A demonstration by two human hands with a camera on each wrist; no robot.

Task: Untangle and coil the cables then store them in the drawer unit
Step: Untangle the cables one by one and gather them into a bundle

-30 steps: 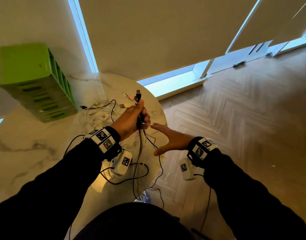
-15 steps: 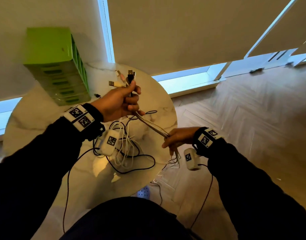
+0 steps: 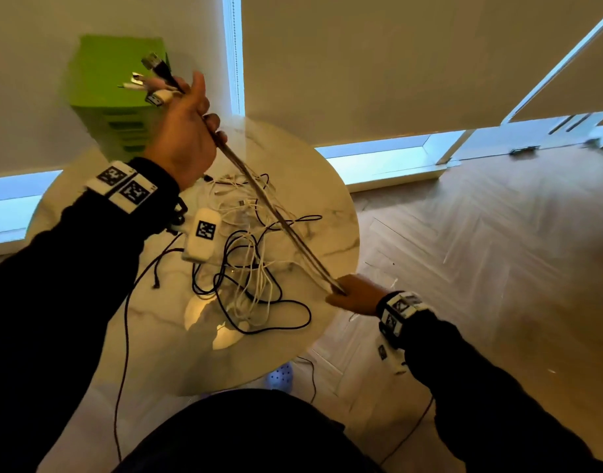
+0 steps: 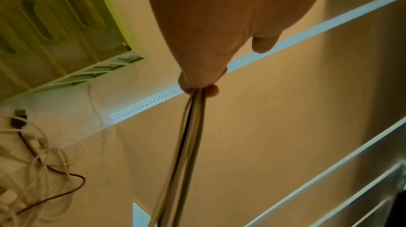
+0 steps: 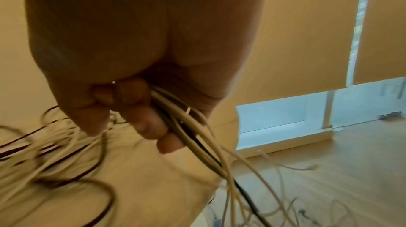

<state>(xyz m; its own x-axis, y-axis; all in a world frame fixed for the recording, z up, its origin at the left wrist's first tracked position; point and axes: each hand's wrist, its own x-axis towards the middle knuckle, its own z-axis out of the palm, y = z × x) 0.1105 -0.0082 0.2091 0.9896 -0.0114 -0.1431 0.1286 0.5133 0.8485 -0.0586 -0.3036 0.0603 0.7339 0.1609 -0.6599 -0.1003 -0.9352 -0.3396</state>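
Both hands grip cable bundle (image 3: 276, 216); right wrist: loose ends, seemingly dangling floorward.

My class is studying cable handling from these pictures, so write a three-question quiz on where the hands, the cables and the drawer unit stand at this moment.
1. True or false: the bundle of cables hangs slack from the left hand alone.
2. Where does the right hand hold the bundle? A) at the plugs B) lower down, past the table edge C) inside the drawer unit
3. Fill in: the loose tangle of cables lies on the ____.

Key: 1 false, it is pulled taut between both hands. 2 B. 3 table.
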